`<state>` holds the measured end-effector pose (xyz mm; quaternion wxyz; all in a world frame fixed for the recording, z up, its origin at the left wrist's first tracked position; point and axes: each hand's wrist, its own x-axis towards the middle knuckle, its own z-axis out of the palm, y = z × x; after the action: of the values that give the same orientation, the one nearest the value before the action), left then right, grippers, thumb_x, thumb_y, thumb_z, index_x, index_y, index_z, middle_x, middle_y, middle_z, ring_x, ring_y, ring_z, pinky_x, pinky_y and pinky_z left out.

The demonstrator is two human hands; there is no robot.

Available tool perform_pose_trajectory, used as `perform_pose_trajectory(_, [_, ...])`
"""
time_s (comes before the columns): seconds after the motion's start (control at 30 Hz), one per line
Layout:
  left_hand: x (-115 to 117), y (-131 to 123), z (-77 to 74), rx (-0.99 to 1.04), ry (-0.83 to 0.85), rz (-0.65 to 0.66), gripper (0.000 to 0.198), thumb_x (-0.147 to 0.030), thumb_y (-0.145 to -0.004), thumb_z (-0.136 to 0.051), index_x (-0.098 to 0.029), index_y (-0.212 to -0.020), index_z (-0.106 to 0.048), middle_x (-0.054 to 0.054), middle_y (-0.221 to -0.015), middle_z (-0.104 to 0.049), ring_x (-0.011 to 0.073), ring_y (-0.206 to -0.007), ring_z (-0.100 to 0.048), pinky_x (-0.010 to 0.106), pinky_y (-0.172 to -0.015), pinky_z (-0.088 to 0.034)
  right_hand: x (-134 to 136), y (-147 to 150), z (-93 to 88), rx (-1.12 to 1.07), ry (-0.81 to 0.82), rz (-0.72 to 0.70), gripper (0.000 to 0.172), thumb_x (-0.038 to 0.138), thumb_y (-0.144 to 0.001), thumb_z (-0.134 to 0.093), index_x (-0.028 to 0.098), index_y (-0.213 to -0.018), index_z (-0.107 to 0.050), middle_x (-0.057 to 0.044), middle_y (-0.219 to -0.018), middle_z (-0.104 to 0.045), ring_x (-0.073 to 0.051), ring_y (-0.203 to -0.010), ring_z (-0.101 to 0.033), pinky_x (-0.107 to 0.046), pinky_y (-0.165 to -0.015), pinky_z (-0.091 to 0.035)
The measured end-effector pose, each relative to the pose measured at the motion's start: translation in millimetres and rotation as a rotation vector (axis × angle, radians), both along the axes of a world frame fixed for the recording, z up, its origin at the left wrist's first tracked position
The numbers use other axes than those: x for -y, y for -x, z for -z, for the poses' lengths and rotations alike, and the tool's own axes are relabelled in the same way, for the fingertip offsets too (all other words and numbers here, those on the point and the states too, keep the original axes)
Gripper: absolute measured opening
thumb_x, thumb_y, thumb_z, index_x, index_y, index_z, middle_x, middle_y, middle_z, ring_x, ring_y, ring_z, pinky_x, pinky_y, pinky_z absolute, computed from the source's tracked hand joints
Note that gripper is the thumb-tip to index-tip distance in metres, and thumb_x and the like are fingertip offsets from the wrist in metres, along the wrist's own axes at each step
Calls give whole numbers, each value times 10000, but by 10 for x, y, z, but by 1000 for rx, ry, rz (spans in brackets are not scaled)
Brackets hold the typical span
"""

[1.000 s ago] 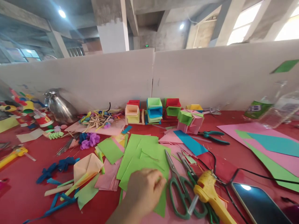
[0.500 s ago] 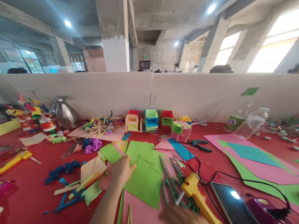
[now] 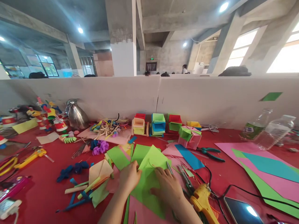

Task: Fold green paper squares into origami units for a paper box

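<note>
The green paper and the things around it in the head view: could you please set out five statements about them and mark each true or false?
1. The right hand lies on the green paper. True.
2. The left hand is raised well above the table. False: it is down at the green paper's left edge.
3. A yellow glue gun lies to the right of the right hand. True.
4. The phone lies to the left of both hands. False: it lies to their right, beyond that glue gun.
5. The metal jug stands near the white partition. True.
</note>
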<state>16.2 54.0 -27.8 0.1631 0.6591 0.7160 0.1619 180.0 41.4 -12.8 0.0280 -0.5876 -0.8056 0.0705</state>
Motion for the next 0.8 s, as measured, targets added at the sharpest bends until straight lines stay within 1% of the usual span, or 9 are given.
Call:
perform_pose_trajectory(0.13, [-2, 97, -197, 65, -62, -61, 166, -146, -797, -507, -164, -950, -570, 102, -829, -685, 248, -784, -639, 277, -612, -370, -48, -93, -27, 5, -79, 86, 399, 295, -750, -610, 109, -1103, -599, -174, -1222, -567, -344, -1131, -490, -441, -899, -377])
perform_pose_trajectory(0.27, [-68, 329, -343, 212, -209, -184, 244, -133, -825, -436, -144, -1041, -549, 153, -900, -675, 289, -866, -624, 318, -696, -394, -87, -208, -134, -33, -144, 117, 260, 203, -813, -515, 123, -1034, -626, -152, -1116, -625, -317, -1044, -553, -411, -846, -407])
perform_pose_trajectory(0.37, [-107, 404, -265, 409, -319, -242, 249, -223, -861, -390, -150, -1037, -551, 153, -980, -666, 272, -915, -615, 311, -737, -418, -78, -324, -235, -79, -169, 150, 194, 171, -823, -482, 136, -921, -645, -138, -982, -666, -309, -956, -595, -388, -772, -435])
perform_pose_trajectory(0.43, [-117, 378, -143, 571, -348, -244, 236, -301, -843, -430, -158, -949, -585, 122, -914, -684, 251, -880, -627, 288, -731, -440, -65, -380, -286, -123, -188, 181, 191, 180, -841, -450, 150, -866, -637, -127, -933, -672, -294, -915, -611, -367, -731, -444])
perform_pose_trajectory(0.5, [-119, 316, -20, 730, -346, -229, 255, -381, -790, -509, -166, -885, -610, 93, -844, -698, 242, -838, -638, 279, -710, -460, -58, -387, -302, -175, -204, 207, 229, 241, -883, -399, 169, -920, -614, -106, -932, -674, -256, -885, -627, -332, -698, -455])
perform_pose_trajectory(0.57, [-116, 251, 60, 872, -336, -203, 309, -433, -736, -566, -167, -880, -624, 83, -835, -704, 241, -831, -641, 285, -707, -473, -65, -342, -278, -289, -191, 189, 296, 318, -920, -335, 186, -1083, -543, -77, -947, -677, -197, -837, -643, -283, -666, -468])
perform_pose_trajectory(0.63, [-112, 212, 82, 987, -330, -179, 343, -451, -697, -603, -164, -882, -635, 83, -853, -704, 242, -844, -637, 295, -728, -477, -78, -270, -231, -488, -154, 127, 362, 361, -920, -322, 190, -1223, -421, -44, -894, -680, -156, -741, -644, -253, -627, -470])
perform_pose_trajectory(0.7, [-106, 216, 57, 1074, -334, -187, 337, -439, -669, -636, -164, -863, -639, 78, -855, -701, 239, -846, -632, 295, -739, -474, -79, -205, -188, -690, -134, 80, 413, 352, -897, -351, 182, -1273, -345, -15, -799, -664, -146, -626, -615, -252, -573, -459])
perform_pose_trajectory(0.8, [-93, 280, -16, 1182, -362, -291, 298, -406, -647, -654, -172, -827, -621, 52, -808, -687, 214, -784, -626, 271, -675, -474, -3, -167, -164, -777, -151, 95, 396, 332, -878, -369, 187, -1246, -365, -28, -836, -644, -141, -585, -586, -260, -545, -451])
